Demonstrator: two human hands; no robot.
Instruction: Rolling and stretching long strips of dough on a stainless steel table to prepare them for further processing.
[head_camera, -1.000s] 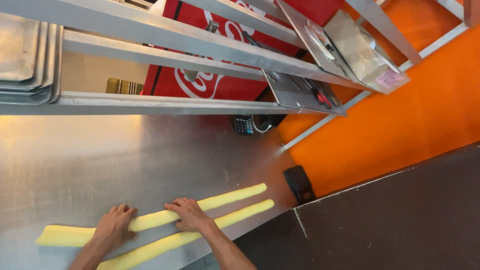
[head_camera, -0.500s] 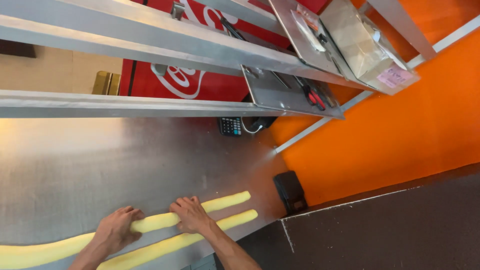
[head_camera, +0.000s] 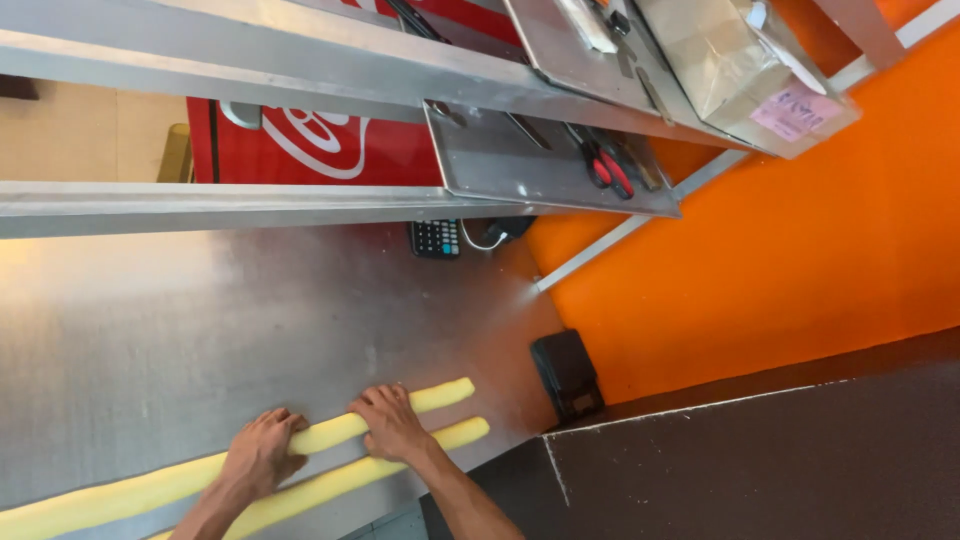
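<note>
Head view: two long yellow dough ropes lie side by side on the steel table (head_camera: 200, 340), running from the lower left edge of the picture up to the right, where both end near the table's corner. The far rope (head_camera: 440, 396) is the one under both hands; the near rope (head_camera: 462, 433) lies just beside it, toward the person, and neither hand's fingers are on it.

The left hand (head_camera: 262, 452) lies palm down across the far rope, fingers together and flat, pointing away from the body, so the rope's long axis crosses under the palm. The right hand (head_camera: 392, 424) presses the same rope a little farther along, near its free end, fingers flat and close together, with the wrist and forearm crossing over the near rope. Neither hand is closed around anything; both press from above.

Both forearms come in from the bottom edge, angled up and to the left. A calculator (head_camera: 435, 238) sits well away at the back under the shelf (head_camera: 250, 198), and a small black box (head_camera: 567, 373) stands by the orange wall.
</note>
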